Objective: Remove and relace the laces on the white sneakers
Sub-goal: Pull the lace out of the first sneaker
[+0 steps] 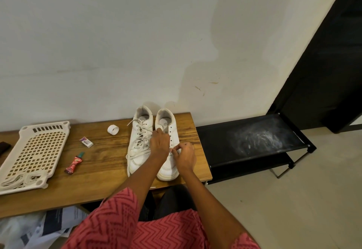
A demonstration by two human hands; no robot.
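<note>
Two white sneakers stand side by side on the wooden table, toes toward me. The left sneaker carries its white lace, loosely threaded with the ends spread. The right sneaker shows bare eyelets along its right side. My left hand lies over the right sneaker's tongue and left eyelet row, fingers curled on it. My right hand pinches something small and white at the lowest right eyelet, likely a lace end. A loose white lace lies in the near corner of the tray.
A white perforated plastic tray lies at the table's left. Between it and the shoes are a small white box, a red tube and a white tape roll. A black rack stands right of the table. Papers lie below.
</note>
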